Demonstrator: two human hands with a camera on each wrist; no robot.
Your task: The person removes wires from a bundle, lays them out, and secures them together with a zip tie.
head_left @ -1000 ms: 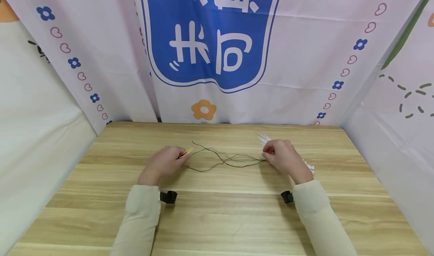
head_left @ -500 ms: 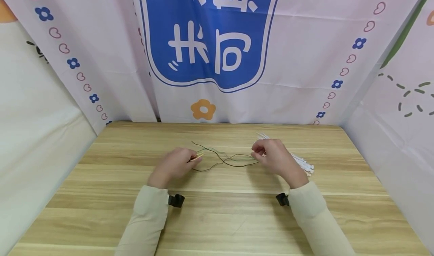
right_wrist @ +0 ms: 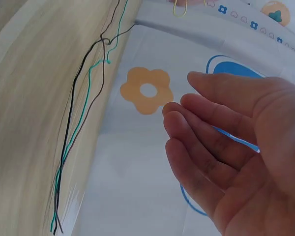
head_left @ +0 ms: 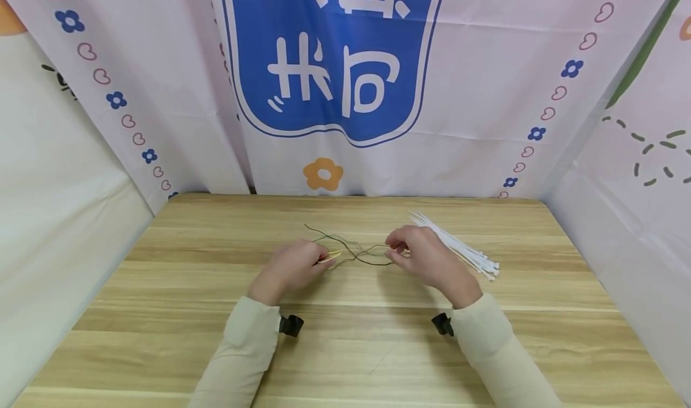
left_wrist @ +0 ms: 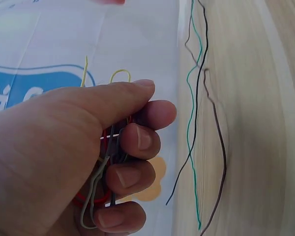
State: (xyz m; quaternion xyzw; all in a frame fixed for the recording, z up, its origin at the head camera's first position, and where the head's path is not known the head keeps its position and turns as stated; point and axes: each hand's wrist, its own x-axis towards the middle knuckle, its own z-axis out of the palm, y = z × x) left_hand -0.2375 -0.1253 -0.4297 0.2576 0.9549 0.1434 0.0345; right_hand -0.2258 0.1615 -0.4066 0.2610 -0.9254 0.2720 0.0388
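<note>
My left hand (head_left: 294, 267) grips a small bundle of thin wires between thumb and curled fingers. In the left wrist view, a yellow wire loop (left_wrist: 120, 72) sticks out above the thumb, and red and grey wire (left_wrist: 93, 184) hangs inside the palm. My right hand (head_left: 429, 261) hovers at the right end of the loose wires; in the right wrist view its fingers (right_wrist: 201, 130) are loosely bent with nothing between them. Between the hands, a black wire (left_wrist: 197, 98), a green wire (left_wrist: 189, 132) and a brown wire (left_wrist: 224, 157) lie crossing on the table.
White cable ties (head_left: 469, 255) lie in a fanned bundle on the wooden table (head_left: 356, 348), just beyond my right hand. A printed cloth (head_left: 459, 162) hangs behind the table's far edge, with more cloth at both sides.
Both hands have moved inward, closer together. The left hand carries its wires to the right; the right hand has shifted left, uncovering the cable ties. The loose wires have stayed in place.
</note>
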